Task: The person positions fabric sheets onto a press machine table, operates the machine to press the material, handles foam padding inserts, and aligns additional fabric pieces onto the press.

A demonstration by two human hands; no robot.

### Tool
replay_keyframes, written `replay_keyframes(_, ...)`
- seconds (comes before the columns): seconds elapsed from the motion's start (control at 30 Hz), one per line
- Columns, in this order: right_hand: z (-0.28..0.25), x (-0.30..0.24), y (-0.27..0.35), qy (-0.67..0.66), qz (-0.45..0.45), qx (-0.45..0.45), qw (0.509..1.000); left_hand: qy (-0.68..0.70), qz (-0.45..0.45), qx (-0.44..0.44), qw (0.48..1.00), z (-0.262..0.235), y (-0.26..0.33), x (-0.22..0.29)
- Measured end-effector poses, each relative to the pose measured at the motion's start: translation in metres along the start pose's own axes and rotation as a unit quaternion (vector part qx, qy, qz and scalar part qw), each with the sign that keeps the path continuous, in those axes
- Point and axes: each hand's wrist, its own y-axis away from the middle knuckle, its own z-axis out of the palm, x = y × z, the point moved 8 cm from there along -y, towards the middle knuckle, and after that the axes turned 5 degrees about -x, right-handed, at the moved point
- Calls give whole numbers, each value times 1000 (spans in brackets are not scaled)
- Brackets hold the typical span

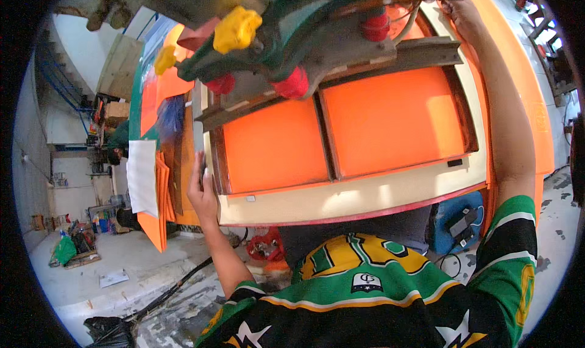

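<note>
Board (298, 208) between left hand (203, 193) and right hand (464, 18); cannot tell either grip.

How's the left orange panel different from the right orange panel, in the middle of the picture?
The right orange panel looks wider than the left orange panel. The right orange panel has a paler, sunlit patch; the left orange panel looks more evenly orange. Both look flat, with dark strips along their sides.
</note>
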Motion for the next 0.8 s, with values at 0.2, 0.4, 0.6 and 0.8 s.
replay_keyframes(0.2,1,-20,22,34,29,52,998,-36,-2,-33,999,13,-5,4)
replay_keyframes(0.4,14,-17,12,-25,18,67,997,-43,-6,-13,999,5,-4,4)
replay_keyframes(0.6,13,-32,24,-33,17,81,996,-39,7,-30,999,11,-3,3)
replay_keyframes(0.8,11,-25,26,-32,33,91,995,20,6,-34,999,17,-1,21)
